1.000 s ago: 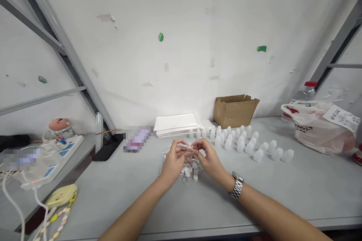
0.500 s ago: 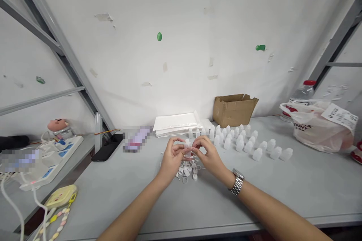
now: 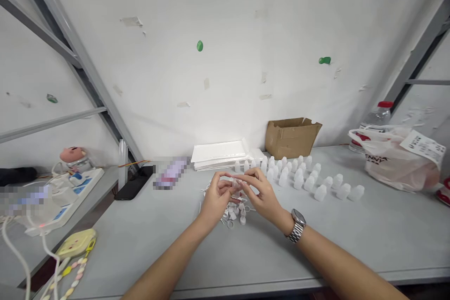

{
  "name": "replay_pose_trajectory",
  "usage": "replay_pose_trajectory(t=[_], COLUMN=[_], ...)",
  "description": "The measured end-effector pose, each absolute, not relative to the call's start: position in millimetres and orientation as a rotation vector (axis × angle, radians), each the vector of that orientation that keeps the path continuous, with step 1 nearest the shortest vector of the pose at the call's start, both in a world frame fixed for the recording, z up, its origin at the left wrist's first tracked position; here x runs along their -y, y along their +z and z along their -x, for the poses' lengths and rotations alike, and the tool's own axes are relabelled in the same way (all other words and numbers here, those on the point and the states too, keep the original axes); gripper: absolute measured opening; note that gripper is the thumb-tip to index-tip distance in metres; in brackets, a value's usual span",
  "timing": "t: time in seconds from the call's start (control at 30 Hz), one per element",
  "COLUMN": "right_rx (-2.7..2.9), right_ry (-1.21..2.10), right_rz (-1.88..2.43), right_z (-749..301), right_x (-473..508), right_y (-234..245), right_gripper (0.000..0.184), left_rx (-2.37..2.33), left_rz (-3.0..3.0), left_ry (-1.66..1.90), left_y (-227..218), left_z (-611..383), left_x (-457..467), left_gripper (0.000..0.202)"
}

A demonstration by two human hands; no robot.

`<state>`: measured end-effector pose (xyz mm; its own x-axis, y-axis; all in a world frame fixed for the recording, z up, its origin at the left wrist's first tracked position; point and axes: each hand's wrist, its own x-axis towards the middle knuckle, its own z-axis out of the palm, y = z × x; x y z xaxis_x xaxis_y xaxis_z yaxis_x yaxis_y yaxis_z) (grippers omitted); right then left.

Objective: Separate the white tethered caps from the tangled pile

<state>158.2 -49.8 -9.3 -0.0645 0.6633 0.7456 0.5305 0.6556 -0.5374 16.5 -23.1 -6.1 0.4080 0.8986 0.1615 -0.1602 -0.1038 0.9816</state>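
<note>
A small translucent plastic bottle (image 3: 235, 184) is held between my two hands, largely covered by fingers. My left hand (image 3: 215, 199) is wrapped around its body. The fingertips of my right hand (image 3: 260, 192) are closed over its top; whether a cap is under them cannot be seen. Just below the hands lies a pile of white caps with rings (image 3: 231, 213), partly hidden by the left hand. Several similar small bottles (image 3: 298, 179) stand in loose rows to the right and behind.
A stack of white trays (image 3: 220, 153) and an open cardboard box (image 3: 291, 138) stand against the wall. At the right are a plastic bag (image 3: 393, 161) and a water bottle (image 3: 381, 115). A black phone (image 3: 134, 183) and a power strip (image 3: 75, 197) lie at the left.
My right fingers have shifted from the bottle's side up over its top, and the right wrist has turned. The bottle is now more hidden, and the left hand stays around it.
</note>
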Motion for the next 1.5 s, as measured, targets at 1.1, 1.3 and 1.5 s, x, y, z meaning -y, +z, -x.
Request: replay_pose_trajectory(t=[1.1,1.3,1.5], right_rx=[1.938,1.932,1.922], right_ry=[0.298,0.419,0.442], right_rz=[1.383,1.405,1.316], right_z=[-181,-181,-181], right_x=[8,12,17], right_y=[-49,-44,-32], right_gripper=[0.006,0.012,0.021], left_rx=[-0.930,-0.905,-0.924], left_rz=[-1.181,-1.200,-1.237], left_ry=[1.291,1.297,1.315], left_y=[-10,-12,-13], left_z=[-6,-5,-3], left_x=[-3,-5,-5], left_gripper=[0.036,0.032,0.047])
